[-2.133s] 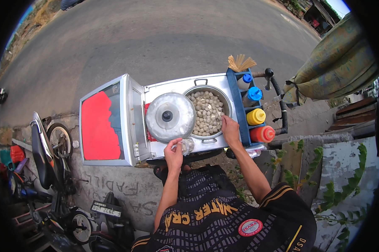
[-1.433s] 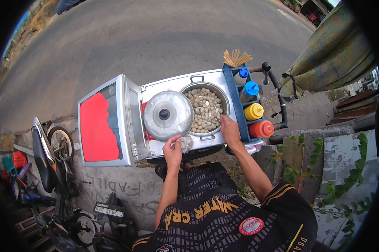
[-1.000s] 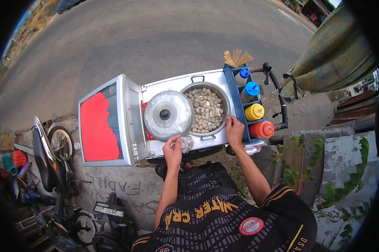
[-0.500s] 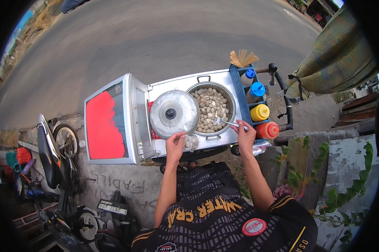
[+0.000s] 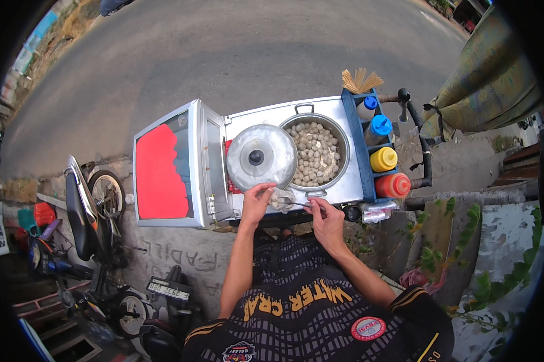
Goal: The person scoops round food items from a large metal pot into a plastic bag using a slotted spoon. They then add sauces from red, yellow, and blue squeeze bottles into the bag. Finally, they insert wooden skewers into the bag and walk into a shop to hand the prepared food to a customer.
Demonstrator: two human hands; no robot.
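My left hand [image 5: 257, 202] grips the top of a small clear plastic bag [image 5: 281, 199] with meatballs in it, just in front of the pot lid. My right hand [image 5: 327, 222] holds a fork [image 5: 296, 203] by its handle, its far end at the bag; whether a meatball is on it I cannot make out. Behind the hands a metal pot [image 5: 344, 158] stands on the cart top, full of small greyish meatballs [image 5: 311, 154] in liquid. A round metal lid [image 5: 263, 169] with a black knob leans over the pot's left side.
A blue rack [image 5: 360, 151] right of the pot holds squeeze bottles, a yellow one [image 5: 383, 159] and a red one [image 5: 392, 185] among them, and wooden skewers [image 5: 361, 81]. A glass-sided case [image 5: 163, 172] closes off the cart's left. Motorbikes [image 5: 82, 211] stand further left.
My right hand has brought the fork from over the pot down and left to the bag. The left hand stays by the lid with the bag. The view has shifted slightly.
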